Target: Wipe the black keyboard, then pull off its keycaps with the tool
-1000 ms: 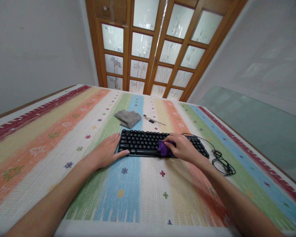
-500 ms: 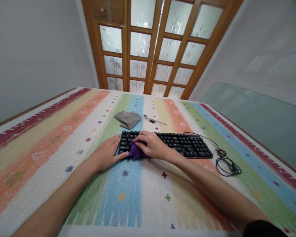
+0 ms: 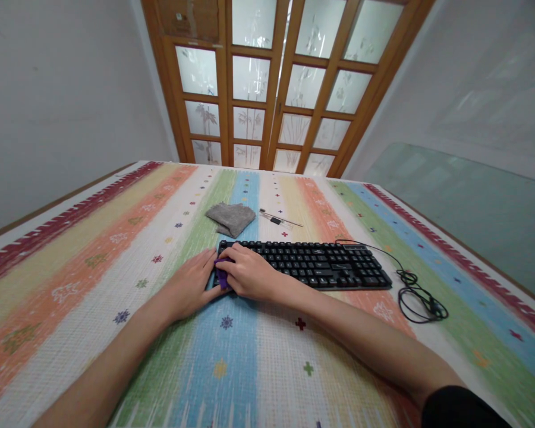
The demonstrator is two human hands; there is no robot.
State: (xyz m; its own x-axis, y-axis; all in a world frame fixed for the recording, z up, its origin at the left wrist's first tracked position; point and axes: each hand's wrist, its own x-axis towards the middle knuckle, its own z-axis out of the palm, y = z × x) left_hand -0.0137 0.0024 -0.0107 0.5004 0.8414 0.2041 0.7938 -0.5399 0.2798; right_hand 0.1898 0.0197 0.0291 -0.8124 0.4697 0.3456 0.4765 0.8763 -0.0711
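A black keyboard [image 3: 318, 263] lies across the striped tablecloth. My left hand [image 3: 189, 286] holds its left end, fingers along the side edge and thumb at the front corner. A purple cloth [image 3: 222, 278] is bunched under the fingers of my right hand [image 3: 248, 273], which presses it onto the leftmost keys. Both hands are close together there, and my right hand hides the keys beneath it. Most of the cloth is covered by my fingers.
A folded grey cloth [image 3: 232, 220] lies behind the keyboard. Beside it are a thin dark stick-like brush [image 3: 289, 220] and a small clear item with a black band [image 3: 276, 221]. The keyboard's coiled cable [image 3: 421, 303] rests at the right. Wooden glazed doors [image 3: 271, 101] stand beyond the table.
My right hand has moved left along the keyboard with the purple cloth, uncovering keys near the middle. My left hand stays at the keyboard's left end. The view has shifted slightly.
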